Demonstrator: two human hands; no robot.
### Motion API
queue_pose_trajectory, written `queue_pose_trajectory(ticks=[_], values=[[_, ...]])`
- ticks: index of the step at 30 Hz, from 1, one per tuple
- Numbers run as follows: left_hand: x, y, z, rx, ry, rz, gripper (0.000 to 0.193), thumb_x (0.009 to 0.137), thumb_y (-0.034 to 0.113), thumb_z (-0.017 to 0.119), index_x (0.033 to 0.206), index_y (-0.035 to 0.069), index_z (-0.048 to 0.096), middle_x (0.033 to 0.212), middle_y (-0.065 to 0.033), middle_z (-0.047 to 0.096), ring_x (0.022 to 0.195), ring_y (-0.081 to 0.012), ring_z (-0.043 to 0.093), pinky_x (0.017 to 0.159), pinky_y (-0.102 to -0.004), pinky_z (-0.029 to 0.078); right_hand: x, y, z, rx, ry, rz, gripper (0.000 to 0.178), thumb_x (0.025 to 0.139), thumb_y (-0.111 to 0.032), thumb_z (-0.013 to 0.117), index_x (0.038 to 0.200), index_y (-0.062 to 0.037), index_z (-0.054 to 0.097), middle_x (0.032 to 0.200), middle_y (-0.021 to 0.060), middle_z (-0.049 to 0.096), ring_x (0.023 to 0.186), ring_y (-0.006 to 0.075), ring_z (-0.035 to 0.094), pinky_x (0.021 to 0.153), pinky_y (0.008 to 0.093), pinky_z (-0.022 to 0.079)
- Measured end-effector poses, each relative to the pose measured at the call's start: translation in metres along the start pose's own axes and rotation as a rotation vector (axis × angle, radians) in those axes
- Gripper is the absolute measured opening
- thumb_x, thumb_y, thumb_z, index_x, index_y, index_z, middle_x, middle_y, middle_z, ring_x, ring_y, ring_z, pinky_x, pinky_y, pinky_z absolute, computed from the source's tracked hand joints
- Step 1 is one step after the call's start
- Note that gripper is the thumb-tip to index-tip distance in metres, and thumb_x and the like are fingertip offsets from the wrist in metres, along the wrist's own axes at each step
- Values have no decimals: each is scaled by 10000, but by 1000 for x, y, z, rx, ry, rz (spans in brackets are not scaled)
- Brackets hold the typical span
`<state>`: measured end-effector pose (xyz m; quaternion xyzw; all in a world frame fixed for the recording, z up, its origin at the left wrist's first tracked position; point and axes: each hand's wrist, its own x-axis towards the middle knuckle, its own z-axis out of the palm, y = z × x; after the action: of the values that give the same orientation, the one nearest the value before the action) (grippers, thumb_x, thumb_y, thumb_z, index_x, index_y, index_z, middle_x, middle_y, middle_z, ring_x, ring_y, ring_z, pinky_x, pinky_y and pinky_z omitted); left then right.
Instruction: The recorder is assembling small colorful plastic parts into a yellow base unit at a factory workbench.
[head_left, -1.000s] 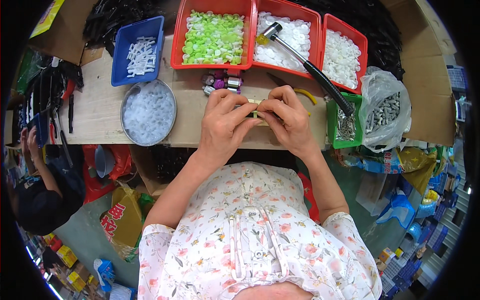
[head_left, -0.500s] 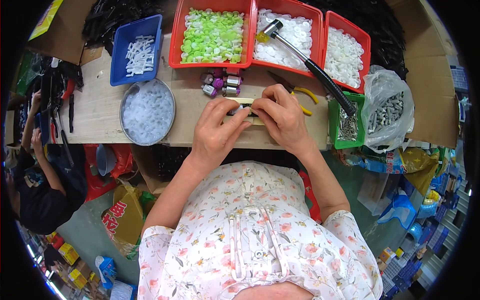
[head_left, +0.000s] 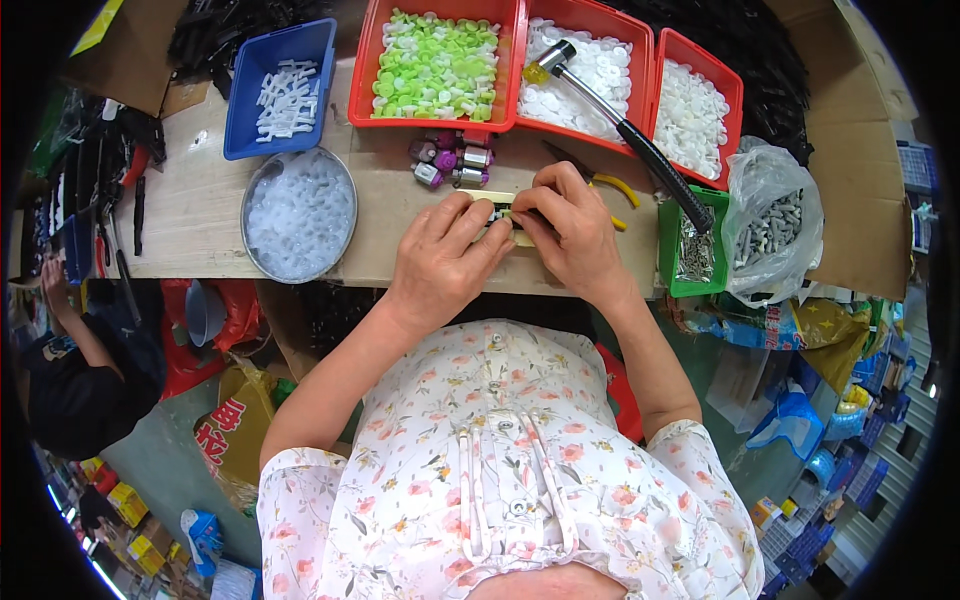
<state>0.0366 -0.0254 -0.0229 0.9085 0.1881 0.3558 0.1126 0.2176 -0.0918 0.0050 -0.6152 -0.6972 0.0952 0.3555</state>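
Note:
At the table's front edge, both my hands meet over a cream block (head_left: 482, 196) with a small black part (head_left: 497, 214) in it. My left hand (head_left: 446, 252) is closed on the black part from the left, thumb and fingers pressed against it. My right hand (head_left: 572, 238) is closed in a pinch at its right end; whatever lies between those fingertips is hidden. A small pale piece shows between the two hands. Just behind, several small silver-and-purple motors (head_left: 453, 160) lie grouped on the table.
Red bins (head_left: 437, 124) hold green-white and white plastic pieces, with a hammer (head_left: 640, 140) across them. Yellow-handled pliers (head_left: 618, 187), a green screw tray (head_left: 694, 288) and a bag of grey parts (head_left: 780, 225) are right. Left are a round metal pan (head_left: 249, 240) and a blue bin (head_left: 232, 135).
The view has shifted slightly, moving the bins and pan in the picture. My hands stay at the cream block with small finger shifts. A co-worker's arms at the far left have moved.

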Motion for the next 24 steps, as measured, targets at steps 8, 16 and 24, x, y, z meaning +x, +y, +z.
queue_pose_trajectory(ticks=[8, 16, 24], values=[[11, -5, -11, -98, -55, -25, 204, 766, 140, 773, 935, 54, 698, 1038, -84, 615, 997, -286, 588, 822, -404, 488, -25, -4, -79, -148, 276, 164, 147, 782, 41, 740, 897, -7, 661, 937, 84, 619, 840, 183, 619, 696, 302, 484], [104, -25, -4, -194, -27, 0, 148, 773, 67, 762, 899, -4, 730, 924, -121, 663, 951, -302, 584, 813, -394, 500, -92, 50, -132, -419, 143, 522, 110, 877, -14, 662, 982, 21, 663, 862, 149, 575, 755, 296, 611, 674, 389, 468], [163, -46, 58, -32, -215, 109, 83, 685, 82, 778, 742, 31, 745, 787, -140, 696, 925, -324, 631, 818, -440, 506, -89, 53, -121, -517, 74, 543, 84, 855, -7, 662, 898, 52, 621, 884, 183, 582, 778, 391, 603, 679, 438, 458]])
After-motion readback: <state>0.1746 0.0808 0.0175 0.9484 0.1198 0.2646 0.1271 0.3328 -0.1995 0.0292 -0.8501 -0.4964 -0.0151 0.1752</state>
